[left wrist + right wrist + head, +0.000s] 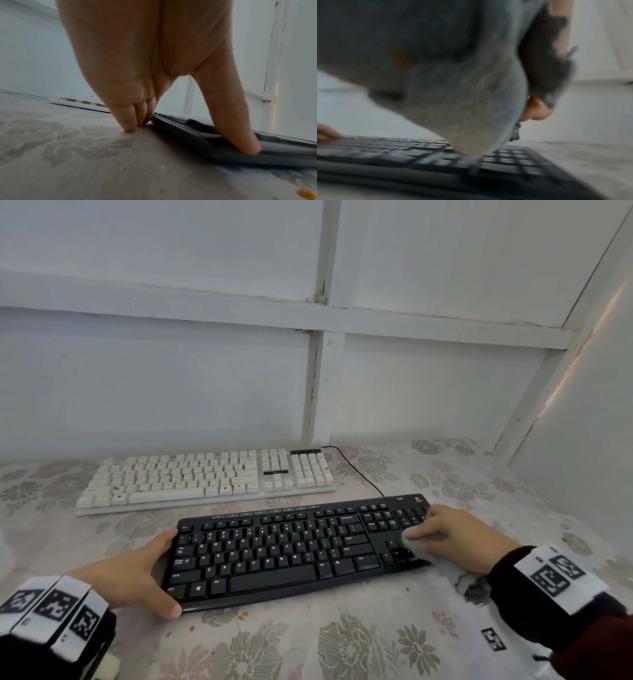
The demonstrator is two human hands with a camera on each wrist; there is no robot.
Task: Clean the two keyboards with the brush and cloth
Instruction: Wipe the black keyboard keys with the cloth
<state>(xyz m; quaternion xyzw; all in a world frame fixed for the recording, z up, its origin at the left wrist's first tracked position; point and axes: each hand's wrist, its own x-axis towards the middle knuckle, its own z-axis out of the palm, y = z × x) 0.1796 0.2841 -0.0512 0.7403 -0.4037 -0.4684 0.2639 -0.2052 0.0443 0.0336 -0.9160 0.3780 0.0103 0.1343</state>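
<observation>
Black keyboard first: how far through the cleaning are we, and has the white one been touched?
Nothing looks finished. In hand: the right hand rubs a grey cloth over the right end of the black keyboard, while the left hand braces its left edge. Left: the white keyboard behind it on the floral tablecloth shows orange stains between its keys. No brush is visible.

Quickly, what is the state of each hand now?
Left hand: open, bracing the black plastic keyboard.
Right hand: holding the grey cloth.
</observation>
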